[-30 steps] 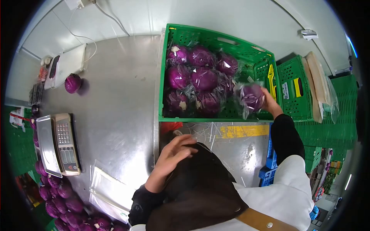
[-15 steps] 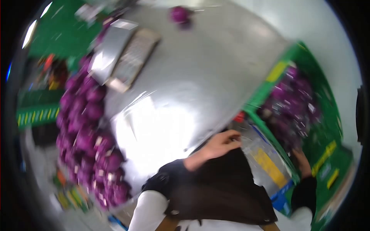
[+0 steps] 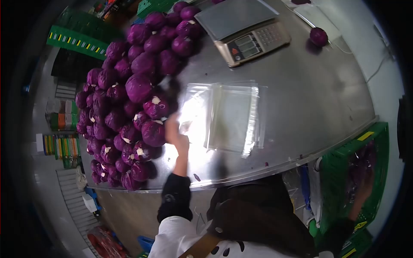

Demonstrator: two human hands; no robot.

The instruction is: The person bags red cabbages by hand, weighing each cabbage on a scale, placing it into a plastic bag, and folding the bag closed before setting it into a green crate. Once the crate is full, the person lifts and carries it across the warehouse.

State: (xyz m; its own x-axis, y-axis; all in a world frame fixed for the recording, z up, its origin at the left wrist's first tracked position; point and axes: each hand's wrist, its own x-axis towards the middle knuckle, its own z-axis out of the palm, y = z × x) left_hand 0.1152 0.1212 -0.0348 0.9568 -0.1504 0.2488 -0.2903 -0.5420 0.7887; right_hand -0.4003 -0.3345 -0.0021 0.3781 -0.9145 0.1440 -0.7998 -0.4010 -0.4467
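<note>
Many purple cabbages [image 3: 140, 87] are heaped on the left side of the metal table [image 3: 301, 90]. My left hand [image 3: 174, 132] is beside the nearest cabbages, close to one with a pale stem end; blur hides how its fingers lie. Over at the right, my right hand [image 3: 365, 189] reaches into a green crate [image 3: 340, 167] that holds purple cabbages in clear wrap; its fingers are too dim to make out. Flat clear plastic bags [image 3: 232, 116] lie on the table between the hands.
A weighing scale [image 3: 254, 41] stands at the back of the table. One cabbage [image 3: 318, 37] sits alone at the back right. Green crates [image 3: 77, 41] are beyond the table at the far left. A cable hangs near the right wall.
The view has swung left. My left hand has gone from near my body to the cabbage heap. My right hand is still at the green crate.
</note>
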